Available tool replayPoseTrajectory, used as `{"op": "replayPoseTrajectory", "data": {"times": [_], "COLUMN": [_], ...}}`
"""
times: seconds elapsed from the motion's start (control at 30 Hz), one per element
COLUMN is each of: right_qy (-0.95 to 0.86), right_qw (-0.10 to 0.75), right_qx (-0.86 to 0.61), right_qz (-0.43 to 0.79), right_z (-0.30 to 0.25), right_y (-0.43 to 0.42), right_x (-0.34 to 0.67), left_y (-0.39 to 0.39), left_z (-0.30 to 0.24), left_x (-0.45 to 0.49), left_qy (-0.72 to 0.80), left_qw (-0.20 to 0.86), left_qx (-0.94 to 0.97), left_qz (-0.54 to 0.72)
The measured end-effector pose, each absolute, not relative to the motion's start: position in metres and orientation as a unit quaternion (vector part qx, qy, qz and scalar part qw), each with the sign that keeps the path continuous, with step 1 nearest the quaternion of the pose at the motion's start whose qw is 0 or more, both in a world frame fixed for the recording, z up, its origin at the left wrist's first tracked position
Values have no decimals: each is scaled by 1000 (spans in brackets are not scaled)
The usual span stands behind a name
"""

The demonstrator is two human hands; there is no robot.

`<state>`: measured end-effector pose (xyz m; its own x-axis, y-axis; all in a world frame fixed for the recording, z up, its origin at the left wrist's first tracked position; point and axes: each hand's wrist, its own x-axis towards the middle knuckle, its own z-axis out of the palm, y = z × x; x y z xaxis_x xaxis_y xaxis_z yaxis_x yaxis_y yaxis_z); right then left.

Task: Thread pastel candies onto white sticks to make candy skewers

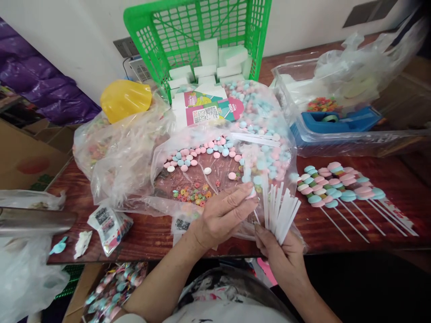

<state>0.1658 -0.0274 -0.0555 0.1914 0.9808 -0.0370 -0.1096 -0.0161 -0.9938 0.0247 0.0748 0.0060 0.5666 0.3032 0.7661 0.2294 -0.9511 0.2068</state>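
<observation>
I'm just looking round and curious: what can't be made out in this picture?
All in the head view:
- White sticks: lower ends hidden in the right hand.
- Pastel piece: mostly covered by the left hand.
- Coloured card: fine print too small to read.
- Metal cylinder: cut off by the left edge.
- Heap below the table: partly hidden by the left forearm.

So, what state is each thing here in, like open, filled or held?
Left hand: pinching a candy
Right hand: gripping white sticks
White sticks: bunched, fanned out
Candy skewers: threaded, lying down
Loose candies: spread on plastic
Green basket: holding white blocks
Clear tub: open, holding tape dispenser
</observation>
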Motion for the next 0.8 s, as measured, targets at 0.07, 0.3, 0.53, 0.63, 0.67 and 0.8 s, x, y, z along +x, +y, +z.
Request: {"op": "replayPoseTrajectory", "data": {"times": [0.07,0.3,0.53,0.63,0.67,0.8], "right_qy": [-410,-413,-411,-406,-396,-370], "right_qw": [564,579,564,537,533,518], "right_qx": [-528,-503,-564,-594,-598,-595], "right_qz": [484,492,442,440,449,490], "right_z": [-53,-57,-57,-54,-54,-58], "right_y": [-27,-29,-23,-13,-10,-5], "right_x": [167,167,177,186,189,197], "left_y": [77,69,51,55,59,83], "left_z": [5,0,-23,-23,-22,-20], "left_x": [24,30,41,33,28,14], "left_qy": [164,134,262,307,328,389], "left_qw": [39,96,323,351,341,247], "left_qx": [877,891,752,701,688,753], "left_qz": [451,423,511,539,550,469]}}
